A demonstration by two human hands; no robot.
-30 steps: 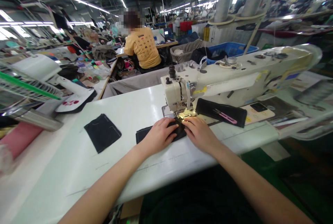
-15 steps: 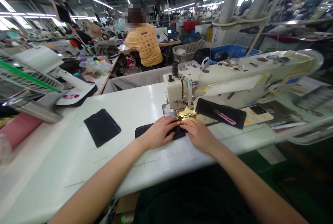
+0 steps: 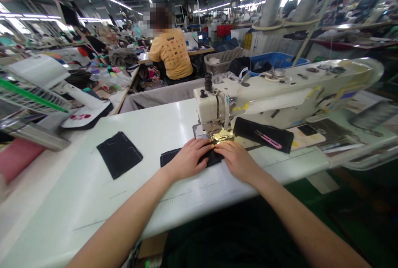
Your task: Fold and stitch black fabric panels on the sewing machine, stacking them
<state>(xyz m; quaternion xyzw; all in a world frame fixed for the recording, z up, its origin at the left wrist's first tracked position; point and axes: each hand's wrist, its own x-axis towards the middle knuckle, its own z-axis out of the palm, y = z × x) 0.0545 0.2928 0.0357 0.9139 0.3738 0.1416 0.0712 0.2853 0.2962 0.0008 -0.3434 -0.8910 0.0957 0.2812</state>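
Far left there's a fan [image 3: 40, 102] with a green strip across it, kinda blurry at the edge, and under it a shiny metal cylinder [image 3: 37, 133] plus a pink roll [image 3: 21, 158]. Next over, a loose black patch [image 3: 120, 154] with pale stitch lines lies flat on the white table [image 3: 149, 127], well apart from the hands.

Behind the table, a person in a yellow T-shirt [image 3: 175, 54] sits facing away.

Now the main bit: a dark cloth piece [image 3: 168, 158] lies flat, its left end poking out past the left hand [image 3: 191, 158] and its other end right at the needle area. That hand is laid over the cloth, fingers close together and reaching for the gold-colored metal part [image 3: 223, 136], thumb spread away from them. The right hand [image 3: 238, 158] is just beside it, fingers bent and bunched together, tips near the same metal part. Can't tell if they're pinching the cloth or only pressing it; the tips of the 2 hands nearly meet.

The white sewing machine [image 3: 264, 83] stretches off to the right. Beside its head is a folded black cloth [image 3: 244, 127] with pink snips [image 3: 269, 140] on top, then a phone-like black thing [image 3: 307, 130].
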